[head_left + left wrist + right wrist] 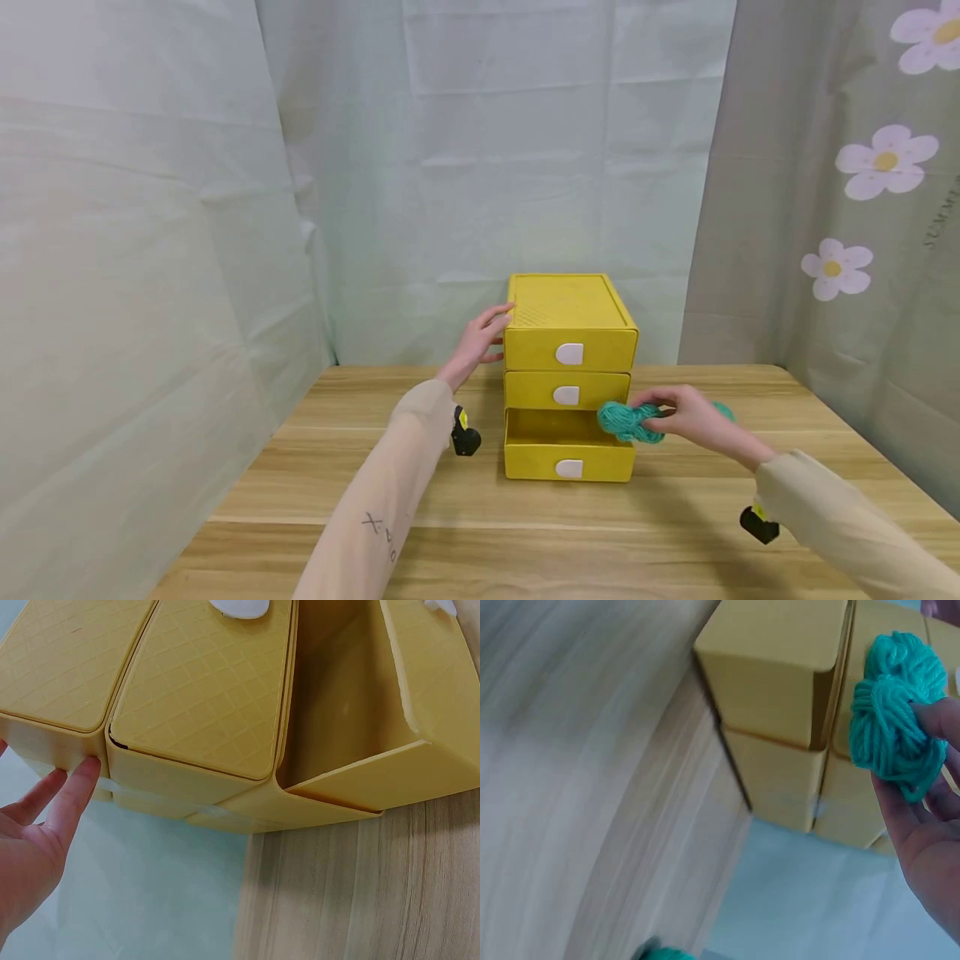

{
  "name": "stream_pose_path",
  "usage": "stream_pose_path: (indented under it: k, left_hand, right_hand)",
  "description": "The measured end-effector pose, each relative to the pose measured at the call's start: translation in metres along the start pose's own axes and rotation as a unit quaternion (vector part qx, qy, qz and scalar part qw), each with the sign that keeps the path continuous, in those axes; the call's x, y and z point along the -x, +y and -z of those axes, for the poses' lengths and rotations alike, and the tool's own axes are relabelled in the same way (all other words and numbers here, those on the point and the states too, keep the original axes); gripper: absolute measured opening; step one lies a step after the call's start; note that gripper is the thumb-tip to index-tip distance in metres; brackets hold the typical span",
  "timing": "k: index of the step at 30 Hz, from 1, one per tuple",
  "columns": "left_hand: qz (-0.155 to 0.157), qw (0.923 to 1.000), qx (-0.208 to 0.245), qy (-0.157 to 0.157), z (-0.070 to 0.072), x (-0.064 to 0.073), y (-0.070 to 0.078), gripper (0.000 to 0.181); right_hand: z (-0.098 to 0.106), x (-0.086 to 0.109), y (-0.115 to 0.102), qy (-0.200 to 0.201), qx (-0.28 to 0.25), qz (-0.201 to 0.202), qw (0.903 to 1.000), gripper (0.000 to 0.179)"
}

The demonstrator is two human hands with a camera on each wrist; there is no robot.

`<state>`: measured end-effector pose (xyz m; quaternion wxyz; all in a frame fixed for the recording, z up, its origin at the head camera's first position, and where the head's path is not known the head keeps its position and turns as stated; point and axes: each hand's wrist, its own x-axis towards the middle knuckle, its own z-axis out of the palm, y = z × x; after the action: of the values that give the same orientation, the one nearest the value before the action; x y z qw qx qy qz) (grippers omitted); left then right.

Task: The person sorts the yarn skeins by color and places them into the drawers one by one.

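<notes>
A yellow cabinet (570, 302) of three drawers stands on the table, each drawer with a white pull tab. Its bottom drawer (568, 463) is pulled out, and the bare floor of it shows. My left hand (480, 340) rests its fingertips against the cabinet's upper left side, fingers fairly straight in the left wrist view. Between thumb and fingers my right hand (693, 419) pinches a teal yarn skein (897, 712), bound in at its middle. In the head view the skein overlaps the right end of the open drawer.
Another bit of teal yarn (724, 410) shows behind my right hand, also at the bottom of the right wrist view. The wood-grain table (465, 542) extends around the cabinet. Pale curtains (480, 167) hang behind and at both sides.
</notes>
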<state>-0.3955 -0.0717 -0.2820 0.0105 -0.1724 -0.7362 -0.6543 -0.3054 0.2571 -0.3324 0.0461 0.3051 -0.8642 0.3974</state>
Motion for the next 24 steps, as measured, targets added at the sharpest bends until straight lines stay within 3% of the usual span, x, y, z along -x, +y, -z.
stream_pose_path:
  k: [24]
  left_hand:
    - [-0.011,0.9998,0.001,-0.016,0.002,0.000,-0.003,0.042]
  right_hand:
    - [-0.047,-0.052,-0.038,0.006,0.013,0.062,0.9980,0.021]
